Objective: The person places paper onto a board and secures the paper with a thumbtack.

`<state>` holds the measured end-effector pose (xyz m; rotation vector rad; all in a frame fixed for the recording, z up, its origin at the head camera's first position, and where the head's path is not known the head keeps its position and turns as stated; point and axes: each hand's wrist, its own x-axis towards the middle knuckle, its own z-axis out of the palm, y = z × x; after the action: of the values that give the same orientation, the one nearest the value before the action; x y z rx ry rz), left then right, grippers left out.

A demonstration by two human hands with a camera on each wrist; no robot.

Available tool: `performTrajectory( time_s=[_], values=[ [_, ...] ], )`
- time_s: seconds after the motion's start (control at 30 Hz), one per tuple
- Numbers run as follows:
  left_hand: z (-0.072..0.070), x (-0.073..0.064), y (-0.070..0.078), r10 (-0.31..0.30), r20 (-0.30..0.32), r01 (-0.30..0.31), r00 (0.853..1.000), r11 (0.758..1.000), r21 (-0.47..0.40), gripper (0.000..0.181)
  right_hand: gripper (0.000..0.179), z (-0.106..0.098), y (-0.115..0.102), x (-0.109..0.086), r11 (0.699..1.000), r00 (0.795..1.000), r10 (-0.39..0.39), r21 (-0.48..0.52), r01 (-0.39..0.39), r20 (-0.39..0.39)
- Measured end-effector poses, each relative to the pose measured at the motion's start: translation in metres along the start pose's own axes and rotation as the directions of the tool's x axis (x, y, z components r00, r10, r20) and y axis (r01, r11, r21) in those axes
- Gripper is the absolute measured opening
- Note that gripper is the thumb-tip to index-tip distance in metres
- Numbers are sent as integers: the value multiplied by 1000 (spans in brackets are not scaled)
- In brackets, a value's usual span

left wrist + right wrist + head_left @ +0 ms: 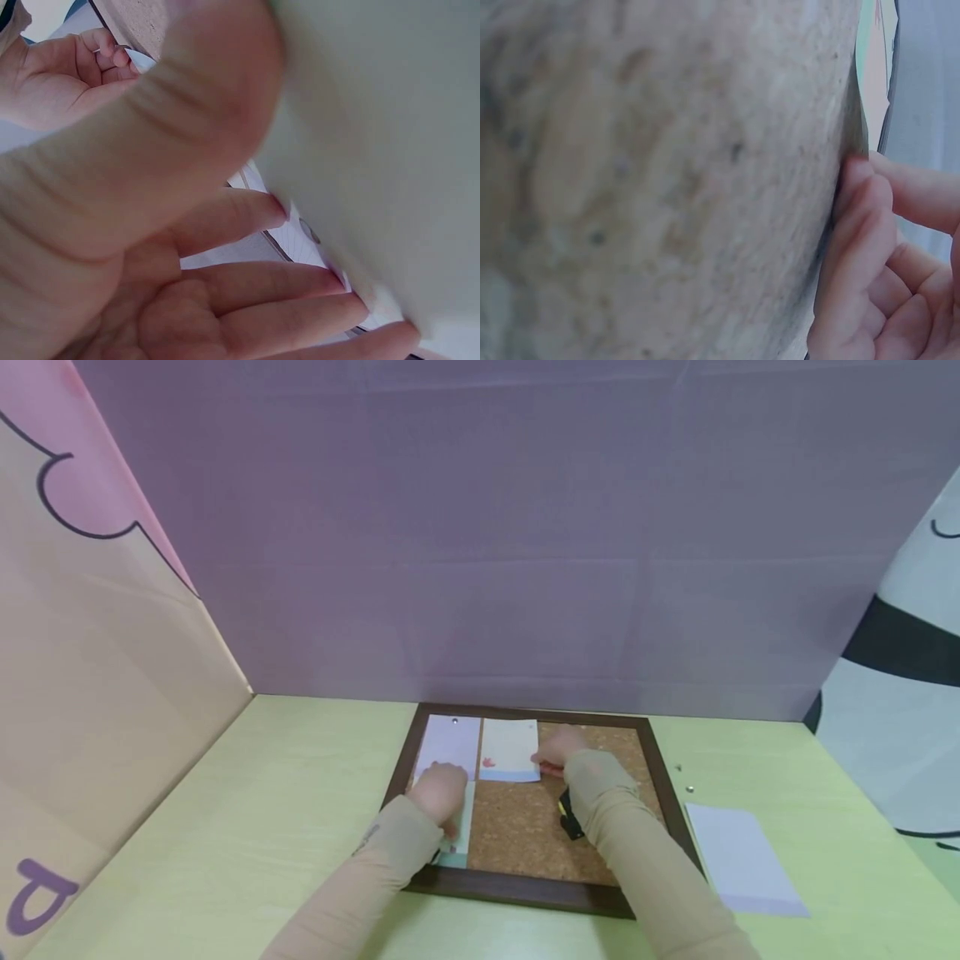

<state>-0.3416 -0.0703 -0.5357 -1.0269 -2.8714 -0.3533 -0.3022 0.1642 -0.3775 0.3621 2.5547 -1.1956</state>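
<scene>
A corkboard [517, 831] with a dark brown frame lies on the table. The right hand [561, 749] pinches the right edge of a cream sheet [510, 747] with a blue bottom strip and a small red picture; in the right wrist view, thumb and fingers meet at the paper's edge, just over the cork. Farther left, the left hand [441, 791] rests on the papers, its fingers fairly straight in the left wrist view, fingertips touching paper. Beneath and around it are a lilac sheet [450, 745], bearing a pin [454, 721] near its top, and a pale green sheet [459, 847].
Right of the board, white-lilac paper [746, 860] lies on the pale yellow-green table [300, 793]. Two small pins, one nearer [690, 789] and one farther [678, 767], sit by the frame. A black object with yellow [570, 817] is at the right wrist. A purple-grey backdrop stands behind.
</scene>
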Motion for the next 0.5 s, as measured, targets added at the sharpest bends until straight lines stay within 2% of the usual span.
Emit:
performTrajectory(
  time_s=[0.03, 0.07, 0.1, 0.13, 0.17, 0.23, 0.27, 0.3, 0.33, 0.37, 0.47, 0.5],
  values=[
    [5, 0, -3, 37, -47, -37, 998, 999, 8, 84, 27, 0, 0, 0, 1000, 1000, 0, 7, 0, -1],
    [5, 0, -3, 37, -47, -36, 998, 999, 21, 82, 26, 0, 0, -1, 1000, 1000, 3, 12, -3, -1],
    [0, 1, 1, 0, -4, 0, 1000, 1000, 26, 82, 26, 0, -1, -2, 1000, 1000, 5, 17, -5, -1],
    [2, 1, 0, 26, -42, -23, 999, 999, 48, 80, 25, 0, -1, -2, 1000, 1000, 6, 21, -6, -2],
    [-4, 2, 5, -13, 8, 13, 1000, 998, 57, 80, 25, 0, -1, -2, 1000, 1000, 4, 22, -4, -4],
    [-21, 1, 18, -65, 56, 61, 996, 995, 81, 80, 25, 0, 0, -3, 1000, 1000, 2, 25, -2, -6],
    [-27, -1, 22, -58, 54, 55, 997, 996, 66, 80, 25, 0, 0, -3, 1000, 1000, 5, 27, -5, -4],
    [-42, -5, 32, -94, 91, 89, 991, 994, 63, 79, 25, 0, 0, -2, 1000, 1000, 4, 26, -4, -2],
    [-53, -7, 41, -109, 98, 101, 989, 991, 85, 77, 25, 1, 0, -2, 1000, 1000, 5, 28, -5, -2],
    [-69, -11, 53, -145, 132, 134, 981, 987, 92, 75, 25, 1, 0, -2, 1000, 1000, 5, 26, -5, -1],
    [-106, -23, 80, -175, 133, 160, 976, 980, 114, 65, 22, 2, -1, 2, 1000, 1000, 17, -6, -17, 1],
    [-123, -27, 94, -221, 169, 199, 961, 970, 137, 62, 20, 3, -1, 4, 999, 1000, 24, -28, -24, -1]
  ],
)
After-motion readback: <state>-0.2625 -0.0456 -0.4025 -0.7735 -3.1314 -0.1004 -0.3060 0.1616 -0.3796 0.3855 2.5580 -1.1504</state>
